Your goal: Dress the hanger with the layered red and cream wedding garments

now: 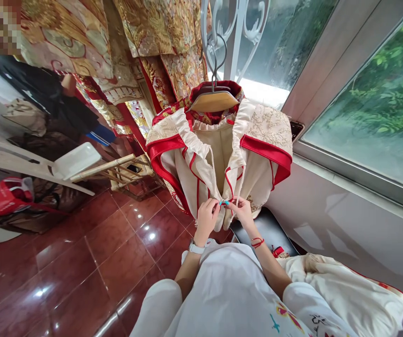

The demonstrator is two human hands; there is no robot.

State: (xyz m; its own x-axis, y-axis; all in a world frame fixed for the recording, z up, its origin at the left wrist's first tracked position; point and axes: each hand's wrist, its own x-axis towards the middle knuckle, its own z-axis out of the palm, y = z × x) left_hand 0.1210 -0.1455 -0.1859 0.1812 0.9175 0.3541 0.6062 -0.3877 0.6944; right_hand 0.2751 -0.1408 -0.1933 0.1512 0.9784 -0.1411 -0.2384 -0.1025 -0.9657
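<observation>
A cream garment with red trim and gold embroidery [219, 150] hangs in front of me on a wooden hanger [213, 99]. Both my hands are raised to its front opening, close together. My left hand [206, 216], with a white watch at the wrist, pinches the left front edge. My right hand [242, 210], with a red cord at the wrist, pinches the right front edge. Between the fingertips sits a small turquoise fastener [224, 202], touched by both hands.
More embroidered red and gold garments [117, 51] hang at the upper left. A white folding chair [77, 161] and a red bag [3, 199] stand at the left on red floor tiles [82, 262]. A window ledge [349, 173] runs along the right. Cream cloth [345, 290] lies at my right.
</observation>
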